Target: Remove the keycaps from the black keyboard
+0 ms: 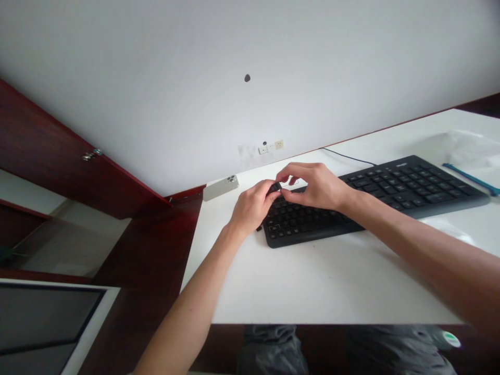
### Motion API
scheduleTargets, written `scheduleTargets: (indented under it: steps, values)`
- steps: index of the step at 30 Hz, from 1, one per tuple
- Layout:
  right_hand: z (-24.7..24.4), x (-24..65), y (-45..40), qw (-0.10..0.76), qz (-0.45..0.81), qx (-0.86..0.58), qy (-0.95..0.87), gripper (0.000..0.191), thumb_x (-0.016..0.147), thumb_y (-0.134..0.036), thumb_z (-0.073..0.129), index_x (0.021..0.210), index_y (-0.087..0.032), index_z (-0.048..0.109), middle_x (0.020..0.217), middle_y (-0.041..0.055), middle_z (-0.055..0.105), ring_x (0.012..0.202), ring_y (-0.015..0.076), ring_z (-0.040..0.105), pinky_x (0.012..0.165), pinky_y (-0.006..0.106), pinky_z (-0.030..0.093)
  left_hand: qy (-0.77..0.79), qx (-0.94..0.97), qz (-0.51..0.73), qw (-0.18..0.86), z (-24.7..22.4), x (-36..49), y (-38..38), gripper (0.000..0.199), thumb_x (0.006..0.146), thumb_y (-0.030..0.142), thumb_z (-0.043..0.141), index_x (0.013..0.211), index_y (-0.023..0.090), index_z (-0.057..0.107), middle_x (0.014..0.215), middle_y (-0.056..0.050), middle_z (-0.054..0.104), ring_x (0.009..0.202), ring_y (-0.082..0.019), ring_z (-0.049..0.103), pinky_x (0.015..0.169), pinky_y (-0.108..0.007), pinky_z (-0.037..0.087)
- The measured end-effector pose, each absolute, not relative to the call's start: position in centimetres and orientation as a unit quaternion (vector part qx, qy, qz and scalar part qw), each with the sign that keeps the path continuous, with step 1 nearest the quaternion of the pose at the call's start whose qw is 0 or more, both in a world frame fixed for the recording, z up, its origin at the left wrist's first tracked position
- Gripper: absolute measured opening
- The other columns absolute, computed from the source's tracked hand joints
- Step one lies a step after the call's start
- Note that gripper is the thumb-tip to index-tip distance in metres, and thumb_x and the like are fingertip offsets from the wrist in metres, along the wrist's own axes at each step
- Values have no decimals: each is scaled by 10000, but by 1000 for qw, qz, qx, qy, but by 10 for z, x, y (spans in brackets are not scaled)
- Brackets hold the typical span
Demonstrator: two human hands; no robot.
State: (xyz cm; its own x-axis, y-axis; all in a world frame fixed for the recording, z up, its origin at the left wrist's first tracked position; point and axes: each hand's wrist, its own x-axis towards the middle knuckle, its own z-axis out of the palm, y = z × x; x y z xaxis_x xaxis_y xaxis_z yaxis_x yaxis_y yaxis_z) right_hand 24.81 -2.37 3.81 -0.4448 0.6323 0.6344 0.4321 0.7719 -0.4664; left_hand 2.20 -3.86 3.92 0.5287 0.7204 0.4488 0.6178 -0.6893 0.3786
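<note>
My left hand [253,204] is closed, pinching a small black piece [276,187] between thumb and fingers; it is about the size of a keycap, but its kind is too small to tell. From the other side my right hand [314,185] bends its thumb and index finger around the right end of that piece, fingertips touching or very near it. Thin pale lines show beneath the right fingers, too faint to name. Both hands hover over the left end of a black keyboard [390,195], whose left part they partly hide. A tiny black bit [259,228] lies beside its left edge.
A phone [219,188] lies at the white desk's [312,286] back left corner. At the right are a teal stick [471,178] and clear plastic [471,148]. The keyboard's cable [347,156] runs towards the wall sockets [278,144]. A dark red door [78,151] stands at left.
</note>
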Motion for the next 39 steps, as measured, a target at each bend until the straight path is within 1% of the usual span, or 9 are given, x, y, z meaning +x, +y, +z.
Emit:
scheduleTargets:
  steps: [4,9,13,17,21,25,27,33,39]
  values:
    - [39,246,-26,390,130,-330,-850,150,816,-235,670,965,-217,672,903,22,777,823,207,750,757,296,544,372,887,262,76,39,21,-38,160,1077,258,569,1215,213,637,1169,-72,763,1047,-246,738,884,-339,568]
    - [39,243,-29,371,142,-351,-848,179,757,-212,649,935,-219,633,787,-16,745,676,176,733,682,268,512,370,893,246,73,39,23,-40,141,1076,239,553,1184,213,639,1115,-69,759,992,-242,735,834,-332,562]
    - [39,242,-30,376,137,-352,-846,180,763,-213,644,941,-221,618,766,-14,734,698,185,739,693,272,516,371,891,249,83,39,23,-39,149,1077,246,542,1180,209,645,1111,-75,753,994,-252,729,835,-343,558]
    - [37,245,-26,374,137,-349,-849,159,796,-203,631,954,-222,620,839,8,753,781,200,751,732,287,534,365,879,277,130,34,22,-36,212,1058,235,555,1248,208,645,1192,-85,748,1063,-257,720,915,-364,557]
    - [33,253,-19,398,115,-352,-839,175,808,-182,634,979,-219,637,933,28,759,864,219,749,793,319,559,347,845,320,251,28,22,-31,311,1039,184,529,1330,200,637,1258,-89,748,1135,-238,715,1012,-366,553]
    - [31,254,-17,415,141,-337,-833,283,823,-183,647,1103,-227,658,1089,49,746,934,230,735,848,358,597,347,806,351,327,25,24,-30,320,1047,264,587,1354,200,652,1274,-96,754,1190,-257,708,1055,-388,553]
    - [31,251,-18,423,168,-325,-829,302,830,-196,659,1129,-230,664,1145,67,716,955,232,722,848,368,619,358,799,357,327,25,25,-30,296,1043,282,610,1323,207,667,1261,-91,760,1178,-260,714,1046,-392,556]
    - [30,251,-14,411,200,-329,-827,157,887,-284,678,1028,-221,698,1133,88,688,951,238,704,824,385,630,392,802,367,262,23,24,-31,166,1006,259,674,1171,246,677,1145,-50,776,1065,-230,742,964,-347,568]
    - [30,253,-10,364,112,-306,-872,174,936,-307,646,1068,-215,712,1105,122,727,1033,309,678,896,457,559,425,791,372,235,20,23,-29,123,967,236,721,1085,268,705,1088,-5,789,1045,-223,750,979,-356,574]
